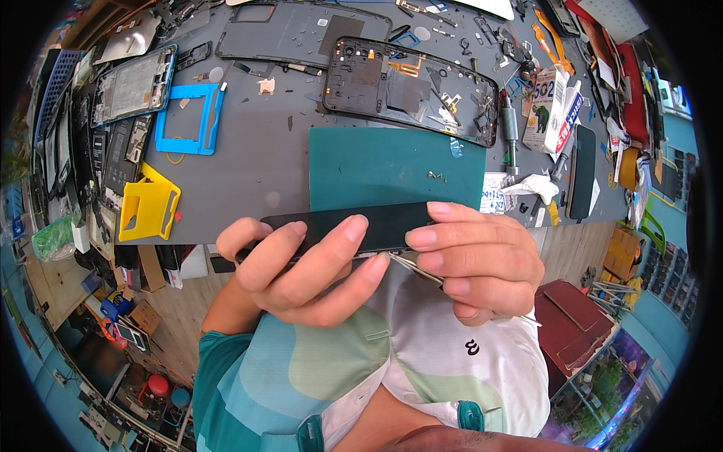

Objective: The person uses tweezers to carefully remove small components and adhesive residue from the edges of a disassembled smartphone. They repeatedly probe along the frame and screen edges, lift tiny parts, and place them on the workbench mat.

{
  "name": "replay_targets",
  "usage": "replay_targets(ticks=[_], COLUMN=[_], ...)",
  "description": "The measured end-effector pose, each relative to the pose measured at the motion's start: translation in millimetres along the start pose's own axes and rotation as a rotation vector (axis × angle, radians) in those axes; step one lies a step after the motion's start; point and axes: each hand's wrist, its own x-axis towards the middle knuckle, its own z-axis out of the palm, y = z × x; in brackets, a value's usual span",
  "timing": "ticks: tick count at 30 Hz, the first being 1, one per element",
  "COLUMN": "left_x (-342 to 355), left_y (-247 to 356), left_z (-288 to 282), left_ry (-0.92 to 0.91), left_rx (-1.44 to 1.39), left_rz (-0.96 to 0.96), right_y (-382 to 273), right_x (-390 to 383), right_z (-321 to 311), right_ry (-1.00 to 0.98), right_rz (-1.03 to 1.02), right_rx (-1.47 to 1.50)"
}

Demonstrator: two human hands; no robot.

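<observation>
A dark, flat phone (pixel 393 224) is held tilted over the table's near edge. My left hand (pixel 305 275) grips it, closed, with the fingers spread along its face and near edge. My right hand (pixel 486 260) is closed round thin metal tweezers (pixel 416 270). Their tips meet the phone's near edge, close to a left fingertip. Fingers of the right hand also touch the phone's right end. Beyond the phone lies a green mat (pixel 361 169) with a few tiny metal bits (pixel 435 175). What the tweezer tips hold, if anything, is too small to tell.
An opened black phone frame (pixel 376 83) lies past the mat. Blue (pixel 213 120) and yellow (pixel 128 215) plastic holders sit at left, near a disassembled phone (pixel 135 84). On the right are a screwdriver (pixel 510 132), a small box (pixel 544 113) and another dark phone (pixel 581 173).
</observation>
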Motion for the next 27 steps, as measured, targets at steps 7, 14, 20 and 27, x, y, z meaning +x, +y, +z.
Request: replay_targets(ticks=[7, 14, 20, 27], left_x=[-0.1, -0.4, 1.0, 2.5], left_y=[0.2, -0.9, -0.3, -1.5], left_z=[-2.0, -1.9, -3.2, -2.5], left_ry=[-0.012, -0.015, -0.018, -0.012], left_rx=[-0.004, -0.012, -0.017, -0.018], left_rz=[-0.001, 0.0, -0.005, 0.001], right_y=[-2.0, -1.5, -0.9, -0.5], right_x=[0.5, 0.4, 1.2, 0.0], right_z=[0.9, 0.3, -0.2, -1.1], right_ry=[0.004, 0.005, -0.001, 0.0], right_rz=[0.013, 0.018, 0.008, 0.014], right_rx=[-0.01, -0.006, -0.01, -0.005])
